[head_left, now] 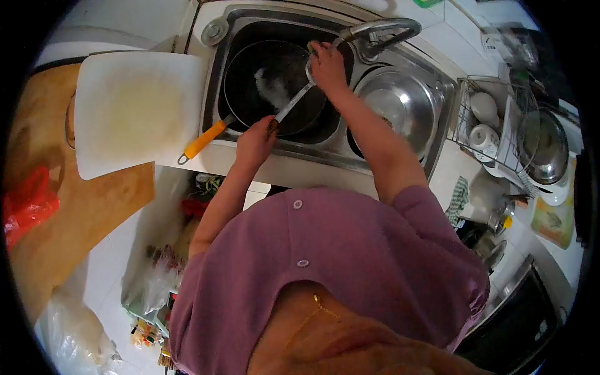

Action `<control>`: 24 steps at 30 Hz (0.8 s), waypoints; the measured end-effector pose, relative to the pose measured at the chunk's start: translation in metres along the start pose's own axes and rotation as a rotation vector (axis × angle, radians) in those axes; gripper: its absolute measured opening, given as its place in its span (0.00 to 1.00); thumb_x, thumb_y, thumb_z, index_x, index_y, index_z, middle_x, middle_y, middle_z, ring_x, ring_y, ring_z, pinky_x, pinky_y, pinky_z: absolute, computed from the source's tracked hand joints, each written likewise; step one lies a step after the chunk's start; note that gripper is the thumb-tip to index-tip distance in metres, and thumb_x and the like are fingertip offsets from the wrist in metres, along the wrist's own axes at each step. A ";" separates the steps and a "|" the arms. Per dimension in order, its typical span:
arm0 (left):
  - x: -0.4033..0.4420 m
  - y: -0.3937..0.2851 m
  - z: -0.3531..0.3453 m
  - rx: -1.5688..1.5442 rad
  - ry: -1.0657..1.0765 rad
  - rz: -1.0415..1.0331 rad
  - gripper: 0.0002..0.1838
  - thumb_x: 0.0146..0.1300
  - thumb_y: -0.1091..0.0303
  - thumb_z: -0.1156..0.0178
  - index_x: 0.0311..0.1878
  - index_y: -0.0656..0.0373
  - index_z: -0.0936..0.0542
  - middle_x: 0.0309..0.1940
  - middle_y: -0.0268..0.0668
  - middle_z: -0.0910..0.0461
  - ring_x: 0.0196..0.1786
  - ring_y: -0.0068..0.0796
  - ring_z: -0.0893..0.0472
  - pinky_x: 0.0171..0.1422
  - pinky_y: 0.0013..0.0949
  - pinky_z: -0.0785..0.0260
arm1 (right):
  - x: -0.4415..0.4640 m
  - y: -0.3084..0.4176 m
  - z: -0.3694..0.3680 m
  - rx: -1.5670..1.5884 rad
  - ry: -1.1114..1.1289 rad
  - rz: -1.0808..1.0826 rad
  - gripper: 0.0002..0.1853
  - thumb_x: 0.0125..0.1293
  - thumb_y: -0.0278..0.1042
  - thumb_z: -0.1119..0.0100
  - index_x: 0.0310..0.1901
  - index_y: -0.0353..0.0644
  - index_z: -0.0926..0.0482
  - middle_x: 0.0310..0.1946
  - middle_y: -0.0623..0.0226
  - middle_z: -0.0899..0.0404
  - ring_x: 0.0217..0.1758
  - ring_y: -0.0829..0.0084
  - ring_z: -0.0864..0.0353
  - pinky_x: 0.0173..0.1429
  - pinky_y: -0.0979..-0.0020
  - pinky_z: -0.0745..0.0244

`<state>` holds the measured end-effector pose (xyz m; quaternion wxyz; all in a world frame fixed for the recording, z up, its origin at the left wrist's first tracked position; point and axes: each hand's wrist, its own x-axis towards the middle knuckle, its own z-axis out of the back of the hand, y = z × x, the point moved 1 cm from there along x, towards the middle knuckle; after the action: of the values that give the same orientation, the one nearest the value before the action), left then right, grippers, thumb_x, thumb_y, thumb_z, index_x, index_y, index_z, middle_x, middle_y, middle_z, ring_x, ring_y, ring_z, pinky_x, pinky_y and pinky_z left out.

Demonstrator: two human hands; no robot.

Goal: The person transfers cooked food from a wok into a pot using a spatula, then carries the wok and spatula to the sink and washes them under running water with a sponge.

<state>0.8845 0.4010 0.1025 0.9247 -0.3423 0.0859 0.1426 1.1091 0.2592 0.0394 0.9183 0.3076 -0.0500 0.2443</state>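
Observation:
A long metal utensil [294,103] slants over a dark wok [240,81] in the left sink basin. My left hand [256,142] is closed around the utensil's lower end, near the basin's front edge. At its upper end my right hand [327,67] is closed on the utensil's head, and a small greenish thing shows at the fingertips. White suds [272,89] lie in the wok. The wok's yellow handle [205,141] sticks out over the counter at the left. Behind my right hand is the curved faucet [390,25].
A metal bowl [406,103] sits in the right basin. A white cutting board [134,112] lies on the wooden surface [112,206] at the left, near a red bag [31,203]. At the right are a wire dish rack [465,112], a metal lid [544,147] and a checked cloth [458,200].

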 end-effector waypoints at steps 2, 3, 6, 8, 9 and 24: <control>0.002 0.000 -0.002 -0.011 -0.042 -0.040 0.20 0.60 0.64 0.42 0.56 0.51 0.27 0.44 0.43 0.20 0.44 0.47 0.20 0.46 0.44 0.28 | -0.016 0.015 0.006 -0.067 -0.123 0.215 0.17 0.61 0.38 0.45 0.51 0.42 0.25 0.48 0.54 0.25 0.55 0.51 0.29 0.58 0.55 0.32; 0.002 -0.001 -0.001 -0.025 -0.022 -0.031 0.20 0.60 0.64 0.42 0.56 0.51 0.27 0.44 0.43 0.20 0.44 0.47 0.20 0.46 0.44 0.28 | -0.026 0.019 0.007 -0.051 -0.047 0.394 0.17 0.60 0.35 0.45 0.51 0.43 0.25 0.49 0.57 0.25 0.55 0.52 0.29 0.58 0.56 0.32; 0.000 -0.008 0.000 -0.036 0.004 -0.006 0.19 0.60 0.64 0.42 0.56 0.51 0.27 0.43 0.43 0.20 0.44 0.46 0.20 0.46 0.44 0.28 | -0.018 0.009 0.006 0.049 0.043 0.427 0.18 0.60 0.33 0.45 0.52 0.45 0.24 0.51 0.61 0.25 0.56 0.54 0.29 0.58 0.56 0.32; -0.001 -0.008 -0.001 -0.030 0.013 0.009 0.19 0.59 0.64 0.42 0.55 0.51 0.27 0.43 0.43 0.20 0.44 0.46 0.20 0.45 0.43 0.27 | -0.003 -0.004 -0.005 0.133 0.054 0.277 0.18 0.60 0.34 0.46 0.53 0.46 0.24 0.52 0.63 0.25 0.56 0.55 0.28 0.58 0.56 0.32; -0.002 -0.007 -0.002 -0.009 0.008 0.025 0.19 0.60 0.64 0.42 0.55 0.50 0.26 0.42 0.43 0.20 0.43 0.46 0.20 0.45 0.44 0.27 | 0.000 -0.009 -0.013 0.141 0.091 0.211 0.18 0.61 0.35 0.46 0.54 0.46 0.25 0.51 0.62 0.25 0.55 0.54 0.27 0.58 0.55 0.31; -0.013 0.016 0.008 -0.045 -0.172 0.011 0.21 0.60 0.65 0.39 0.57 0.51 0.28 0.42 0.41 0.18 0.42 0.41 0.18 0.43 0.38 0.26 | 0.021 -0.013 0.040 0.865 0.088 -0.612 0.27 0.64 0.49 0.43 0.57 0.35 0.30 0.44 0.60 0.21 0.47 0.63 0.23 0.51 0.65 0.27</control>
<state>0.8671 0.4155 0.1020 0.9200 -0.3490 0.0049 0.1784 1.1362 0.2353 0.0698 0.7382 0.6480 0.1859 -0.0239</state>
